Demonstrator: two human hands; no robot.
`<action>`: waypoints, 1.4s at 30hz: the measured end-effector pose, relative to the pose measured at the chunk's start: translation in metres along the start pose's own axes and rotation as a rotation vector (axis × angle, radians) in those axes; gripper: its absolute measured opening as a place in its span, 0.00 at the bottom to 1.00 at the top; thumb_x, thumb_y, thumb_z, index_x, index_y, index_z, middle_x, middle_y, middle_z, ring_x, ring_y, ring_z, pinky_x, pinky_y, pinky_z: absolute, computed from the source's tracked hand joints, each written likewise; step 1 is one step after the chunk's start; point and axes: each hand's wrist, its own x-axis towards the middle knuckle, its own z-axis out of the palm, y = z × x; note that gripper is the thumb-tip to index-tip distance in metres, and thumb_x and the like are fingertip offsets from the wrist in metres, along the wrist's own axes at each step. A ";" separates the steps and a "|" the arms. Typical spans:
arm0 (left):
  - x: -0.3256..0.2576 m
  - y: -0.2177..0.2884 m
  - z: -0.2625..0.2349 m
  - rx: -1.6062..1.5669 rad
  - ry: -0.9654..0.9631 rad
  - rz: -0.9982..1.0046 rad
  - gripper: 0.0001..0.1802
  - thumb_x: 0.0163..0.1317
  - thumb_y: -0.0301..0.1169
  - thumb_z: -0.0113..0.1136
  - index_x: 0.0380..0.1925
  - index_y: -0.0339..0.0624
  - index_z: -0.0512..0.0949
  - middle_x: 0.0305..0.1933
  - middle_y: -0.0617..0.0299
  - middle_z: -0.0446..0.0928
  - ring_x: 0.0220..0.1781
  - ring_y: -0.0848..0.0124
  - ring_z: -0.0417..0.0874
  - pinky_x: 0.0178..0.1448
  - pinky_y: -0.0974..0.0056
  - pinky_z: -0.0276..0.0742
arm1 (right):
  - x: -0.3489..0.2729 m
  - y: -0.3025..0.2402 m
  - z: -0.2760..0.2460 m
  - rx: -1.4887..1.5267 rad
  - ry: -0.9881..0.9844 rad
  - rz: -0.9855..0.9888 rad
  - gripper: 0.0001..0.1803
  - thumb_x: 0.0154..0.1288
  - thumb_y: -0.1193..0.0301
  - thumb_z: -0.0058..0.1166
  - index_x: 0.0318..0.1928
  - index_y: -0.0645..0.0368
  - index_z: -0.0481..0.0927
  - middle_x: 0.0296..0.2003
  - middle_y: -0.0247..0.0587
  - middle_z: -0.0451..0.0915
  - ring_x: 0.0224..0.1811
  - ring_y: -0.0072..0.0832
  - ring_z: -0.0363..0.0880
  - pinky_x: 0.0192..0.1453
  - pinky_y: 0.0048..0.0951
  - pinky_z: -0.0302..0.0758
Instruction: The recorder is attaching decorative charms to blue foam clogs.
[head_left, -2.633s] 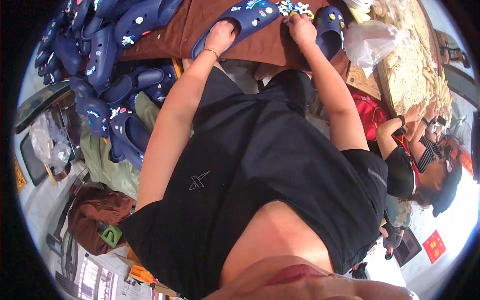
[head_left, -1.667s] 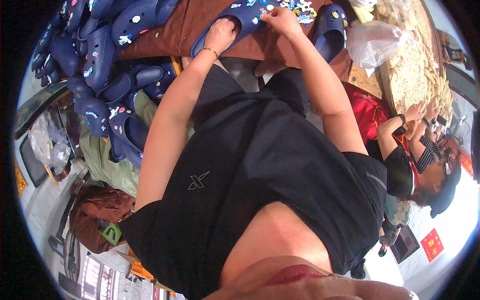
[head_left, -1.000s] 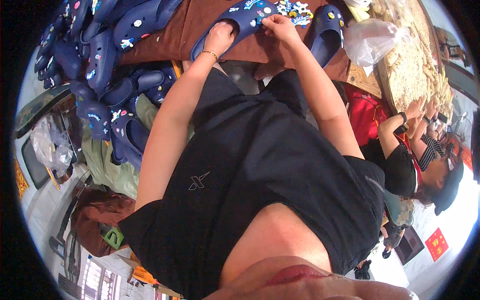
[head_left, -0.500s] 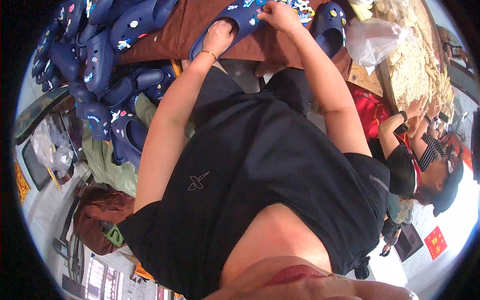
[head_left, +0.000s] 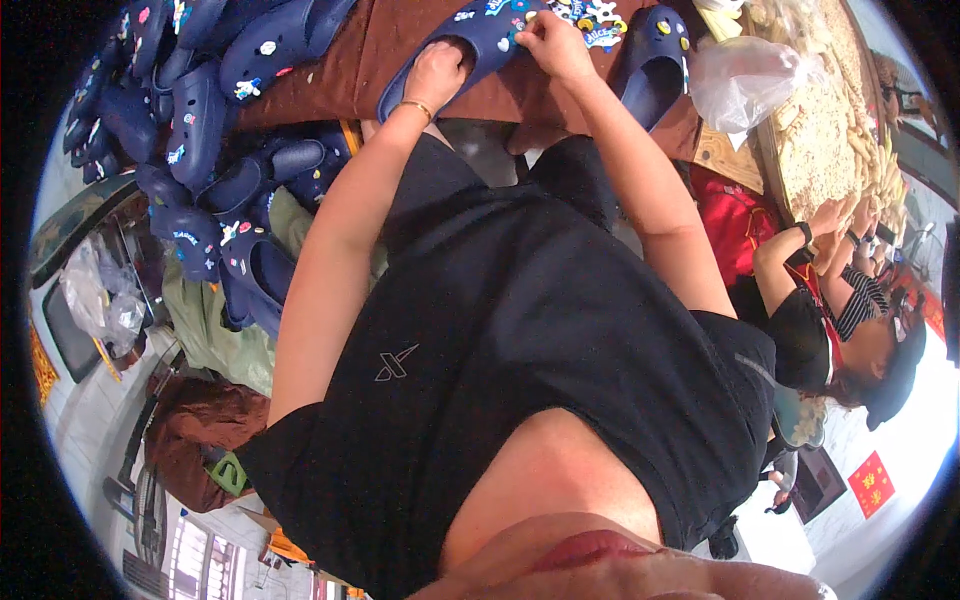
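A navy clog (head_left: 488, 52) decorated with small colourful charms lies on the brown-covered surface at the top. My left hand (head_left: 438, 75) grips it, its fingers reaching into the foot opening and partly hidden there. Thumb and finger of my right hand (head_left: 556, 50) are pinched together at the clog's upper side, on a small charm (head_left: 519, 24) that is mostly covered by the fingertips. Beside that hand are several loose charms (head_left: 603, 35) in white, yellow and blue. Another navy clog (head_left: 657, 70) with charms stands just to the right.
Many navy clogs (head_left: 195, 120) are piled at the left. A clear plastic bag (head_left: 745, 85) sits right of the second clog, near a table (head_left: 815, 150) strewn with pale pieces. Other people's hands (head_left: 835, 220) work there. The brown cloth (head_left: 330, 85) covers my work surface.
My right hand has shifted slightly down and right, still pinched at the clog. The left hand keeps its place at the opening.
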 end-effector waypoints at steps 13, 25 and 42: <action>-0.001 -0.001 0.000 -0.026 0.085 0.063 0.05 0.44 0.26 0.57 0.18 0.34 0.74 0.27 0.48 0.74 0.35 0.51 0.75 0.43 0.53 0.72 | -0.030 -0.011 0.008 0.038 0.315 -0.348 0.10 0.51 0.71 0.58 0.36 0.54 0.78 0.31 0.42 0.76 0.34 0.43 0.76 0.37 0.40 0.74; -0.001 -0.002 0.000 -0.036 0.100 0.066 0.06 0.44 0.26 0.58 0.19 0.34 0.74 0.27 0.48 0.74 0.34 0.51 0.75 0.42 0.53 0.72 | -0.021 0.001 0.022 0.847 0.179 0.276 0.10 0.55 0.77 0.58 0.39 0.67 0.80 0.30 0.37 0.81 0.30 0.20 0.78 0.35 0.19 0.75; 0.000 -0.001 -0.001 -0.027 0.091 0.068 0.06 0.44 0.27 0.58 0.18 0.34 0.74 0.26 0.48 0.73 0.35 0.51 0.75 0.43 0.53 0.72 | -0.031 -0.008 0.023 0.108 0.461 -0.155 0.08 0.47 0.68 0.62 0.29 0.55 0.82 0.26 0.39 0.78 0.30 0.35 0.79 0.35 0.34 0.75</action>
